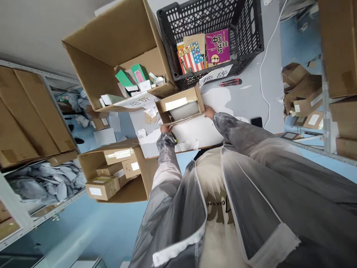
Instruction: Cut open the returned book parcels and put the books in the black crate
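A small cardboard box (pixel 164 107) sits on the white table, its open side toward me, with whitish translucent wrapping (pixel 185 111) showing inside. My left hand (pixel 166 129) grips the box's near left corner, fingers closed on the edge. On the opposite side, my right hand (pixel 209 111) holds the right wall near its lower corner. Just beside my left hand lies a yellow and black tool (pixel 174 138), partly hidden by the sleeve. Torn paper scraps (pixel 150 112) are scattered left of the box.
Behind stand a large carton (pixel 111 33) with green and white boxes and a black crate (pixel 209 69) with books. A red and black utility knife (pixel 230 82), phone (pixel 256 122) and white cable (pixel 262 82) lie to the right. Another carton (pixel 145 175) of parcels stands lower left.
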Action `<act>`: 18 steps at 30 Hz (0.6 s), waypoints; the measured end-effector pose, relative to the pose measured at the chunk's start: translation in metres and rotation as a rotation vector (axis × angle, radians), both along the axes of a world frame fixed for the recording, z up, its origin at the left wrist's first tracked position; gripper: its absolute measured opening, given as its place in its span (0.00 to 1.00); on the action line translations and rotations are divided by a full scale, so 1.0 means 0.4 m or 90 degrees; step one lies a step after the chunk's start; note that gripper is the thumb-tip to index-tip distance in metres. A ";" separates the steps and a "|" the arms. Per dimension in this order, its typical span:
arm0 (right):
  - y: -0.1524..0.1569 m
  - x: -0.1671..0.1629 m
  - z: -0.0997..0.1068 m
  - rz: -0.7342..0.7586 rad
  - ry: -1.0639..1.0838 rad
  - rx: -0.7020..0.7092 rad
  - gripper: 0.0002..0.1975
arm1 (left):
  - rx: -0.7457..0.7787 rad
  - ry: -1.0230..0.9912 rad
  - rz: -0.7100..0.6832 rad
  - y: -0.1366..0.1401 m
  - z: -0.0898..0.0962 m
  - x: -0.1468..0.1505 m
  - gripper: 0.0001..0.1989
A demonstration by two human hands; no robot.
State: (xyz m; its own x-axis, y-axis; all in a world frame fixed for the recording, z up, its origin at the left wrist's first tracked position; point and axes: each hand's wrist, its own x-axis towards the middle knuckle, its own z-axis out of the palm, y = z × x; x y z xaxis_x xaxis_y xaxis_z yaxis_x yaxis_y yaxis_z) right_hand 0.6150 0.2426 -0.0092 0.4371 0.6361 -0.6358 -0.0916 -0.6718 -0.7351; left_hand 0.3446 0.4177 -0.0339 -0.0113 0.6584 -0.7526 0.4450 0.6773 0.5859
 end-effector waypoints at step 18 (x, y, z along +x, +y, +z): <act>0.124 -0.048 0.195 0.458 -0.429 0.113 0.25 | 0.173 0.036 -0.396 0.071 0.257 0.190 0.21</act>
